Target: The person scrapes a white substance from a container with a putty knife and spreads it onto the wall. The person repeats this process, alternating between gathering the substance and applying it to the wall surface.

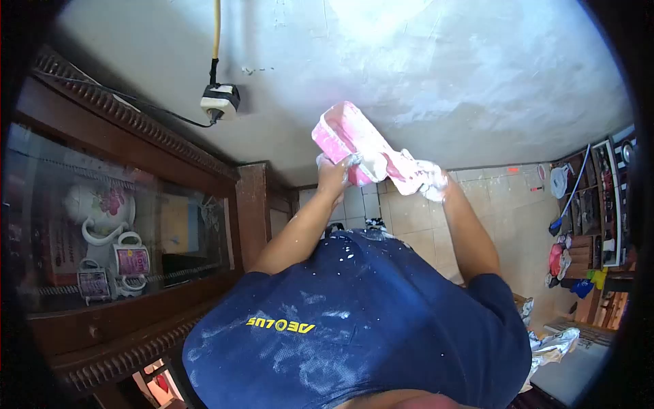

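Note:
A pink rectangular container (331, 146), smeared with white paste, is tilted in front of the wall. My left hand (334, 176) grips its lower left side, with the fingers partly hidden by the container. My right hand (432, 181) is coated in white and closed on a pink and white smeared cloth-like piece (405, 170). This piece reaches up to the container's right side; where the two meet is hard to make out.
The grey wall (463, 82) rises in front. A taped socket (221, 101) hangs on a cable at the upper left. A wooden glass-fronted cabinet (251, 204) with mugs stands left. Shelves (587, 198) with items stand right, beyond the tiled floor (414, 213).

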Tool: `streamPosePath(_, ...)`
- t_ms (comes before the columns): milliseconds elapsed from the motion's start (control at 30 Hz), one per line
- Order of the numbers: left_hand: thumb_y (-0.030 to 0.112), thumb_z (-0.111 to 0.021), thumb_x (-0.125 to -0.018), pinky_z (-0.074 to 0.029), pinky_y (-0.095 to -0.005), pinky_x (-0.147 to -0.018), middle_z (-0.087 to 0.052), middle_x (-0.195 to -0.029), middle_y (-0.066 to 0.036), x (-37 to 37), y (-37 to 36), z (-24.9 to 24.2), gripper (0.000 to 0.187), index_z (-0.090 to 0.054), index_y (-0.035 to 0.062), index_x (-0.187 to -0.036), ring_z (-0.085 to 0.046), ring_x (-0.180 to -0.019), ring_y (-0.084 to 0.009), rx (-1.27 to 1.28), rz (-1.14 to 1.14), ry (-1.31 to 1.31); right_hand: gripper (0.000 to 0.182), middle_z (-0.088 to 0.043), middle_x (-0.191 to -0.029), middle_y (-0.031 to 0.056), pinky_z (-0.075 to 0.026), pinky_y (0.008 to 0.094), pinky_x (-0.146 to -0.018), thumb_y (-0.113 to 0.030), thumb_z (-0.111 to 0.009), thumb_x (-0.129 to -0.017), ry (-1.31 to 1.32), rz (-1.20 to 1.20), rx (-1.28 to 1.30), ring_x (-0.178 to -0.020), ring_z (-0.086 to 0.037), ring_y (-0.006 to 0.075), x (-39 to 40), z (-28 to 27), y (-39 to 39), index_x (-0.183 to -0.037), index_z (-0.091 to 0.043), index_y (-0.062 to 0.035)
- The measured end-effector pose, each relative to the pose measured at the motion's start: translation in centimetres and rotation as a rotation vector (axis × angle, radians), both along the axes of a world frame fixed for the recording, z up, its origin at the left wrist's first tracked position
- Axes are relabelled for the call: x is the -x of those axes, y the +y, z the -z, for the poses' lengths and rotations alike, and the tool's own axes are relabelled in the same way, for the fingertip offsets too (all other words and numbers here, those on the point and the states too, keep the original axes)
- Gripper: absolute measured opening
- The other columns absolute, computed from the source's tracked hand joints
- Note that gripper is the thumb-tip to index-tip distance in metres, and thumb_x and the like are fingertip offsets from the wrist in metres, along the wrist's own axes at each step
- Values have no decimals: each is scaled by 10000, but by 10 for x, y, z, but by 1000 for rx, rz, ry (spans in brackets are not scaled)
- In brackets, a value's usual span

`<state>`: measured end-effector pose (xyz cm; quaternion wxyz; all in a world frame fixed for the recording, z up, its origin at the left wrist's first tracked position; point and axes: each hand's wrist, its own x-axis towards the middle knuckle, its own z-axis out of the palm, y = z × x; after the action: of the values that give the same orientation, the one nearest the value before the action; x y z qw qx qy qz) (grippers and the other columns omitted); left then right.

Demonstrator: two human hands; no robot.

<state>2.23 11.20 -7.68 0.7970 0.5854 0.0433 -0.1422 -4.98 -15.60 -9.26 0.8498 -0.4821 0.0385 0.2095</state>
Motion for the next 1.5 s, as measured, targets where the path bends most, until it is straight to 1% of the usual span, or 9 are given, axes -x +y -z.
streamPosePath(67, 89, -644, -746, -569, -357, -541, -624, -846, -99, 11, 4, -39, 273, -554, -8, -984, -651, -698, -215, 159, 20, -6, 438, -581, -1109, 64, -501, 273, -727, -250, -536, -852, 82, -109, -571, -927, -587, 135, 3, -4, 4, -1210, -468, -8)
streamPosePath(233, 16, -692, -689, -519, -326, -658, -613, -889, -103, -1, 15, -34, 308, -553, -27, -960, -619, -748, -187, 268, 62, 50, 350, -597, -966, 35, -465, 209, -512, -262, -538, -874, 122, 165, -198, -683, -562, 78, 12, -37, 18, -1166, -485, -77)
streamPosePath(333, 103, -666, -731, -533, -308, -499, -610, -831, -77, -15, 18, -4, 284, -546, 14, -972, -628, -685, -179, 82, -24, -129, 307, -575, -789, 24, -268, 177, -347, -303, -500, -909, 179, 101, -202, -424, -324, 41, 17, -54, 14, -1138, -502, -99)
streamPosePath(500, 108, -670, -723, -518, -307, -470, -609, -828, -67, -15, 19, -1, 301, -537, 24, -980, -623, -661, -163, 107, -111, -116, 352, -596, -1021, 133, -320, 177, -391, -288, -482, -916, 210, 193, -110, -459, -354, 37, 25, -98, 37, -1196, -448, -78)
streamPosePath(567, 32, -706, -686, -493, -316, -694, -566, -974, -88, -5, 27, -35, 451, -444, -10, -1050, -593, -808, -191, 262, 48, 9, 400, -533, -1173, 181, -400, 190, -452, -287, -493, -909, 26, 153, -292, -513, -414, 50, 22, -97, 41, -1227, -429, -54)
streamPosePath(733, 36, -696, -697, -537, -345, -640, -581, -952, -95, 0, 30, -59, 446, -450, -5, -1067, -615, -813, -202, 213, 15, 110, 543, -473, -1266, 160, -498, 287, -760, -252, -571, -824, -81, 345, -235, -1046, -545, 248, 18, -100, 66, -1278, -391, -15)
streamPosePath(867, 87, -682, -718, -549, -326, -553, -570, -943, -96, -4, 39, -63, 439, -424, 31, -1070, -621, -755, -187, 245, 32, 26, 536, -419, -1308, 192, -502, 307, -848, -111, -524, -802, -137, 413, -357, -1145, -489, 289, 19, -104, 91, -1295, -363, 23)
streamPosePath(1167, 49, -700, -688, -551, -341, -623, -550, -1003, -123, -12, 53, -30, 524, -376, 10, -1097, -605, -845, -207, 296, 84, -9, 392, -560, -1105, 101, -506, 235, -750, -236, -558, -860, -88, 652, -335, -859, -583, 169, 2, -77, 120, -1148, -496, 22)
streamPosePath(1500, 110, -676, -705, -511, -262, -468, -603, -806, -53, -3, 56, -76, 314, -544, 31, -979, -608, -610, -141, 330, 32, -42, 256, -608, -965, 57, -547, 214, -607, -62, -551, -816, -277, 422, -617, -727, -608, 131, -29, -109, 130, -1071, -538, -69)
